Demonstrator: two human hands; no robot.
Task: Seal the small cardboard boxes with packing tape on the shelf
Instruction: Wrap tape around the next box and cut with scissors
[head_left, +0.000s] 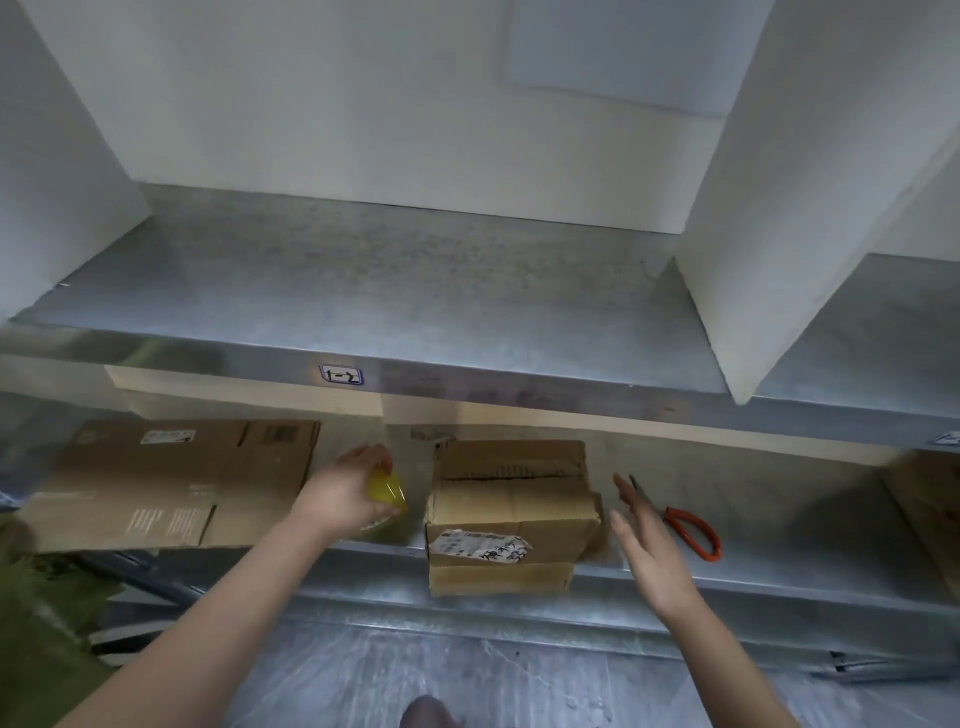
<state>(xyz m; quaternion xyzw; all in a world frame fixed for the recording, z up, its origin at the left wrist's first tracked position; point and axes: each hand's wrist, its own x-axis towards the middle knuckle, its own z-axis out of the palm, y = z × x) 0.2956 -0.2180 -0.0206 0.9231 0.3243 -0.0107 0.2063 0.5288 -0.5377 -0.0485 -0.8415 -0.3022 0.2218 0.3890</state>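
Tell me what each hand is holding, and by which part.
The left hand grips the yellow tape roll, fingers curled round its outer rim. The right hand holds nothing; it is open beside the small cardboard box.

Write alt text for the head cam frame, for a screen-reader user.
A person's left hand grips a roll of yellowish packing tape beside a small cardboard box on a lower metal shelf, while the open right hand hovers by the box's right side. Red-handled scissors lie right of that hand, flattened cardboard far left.
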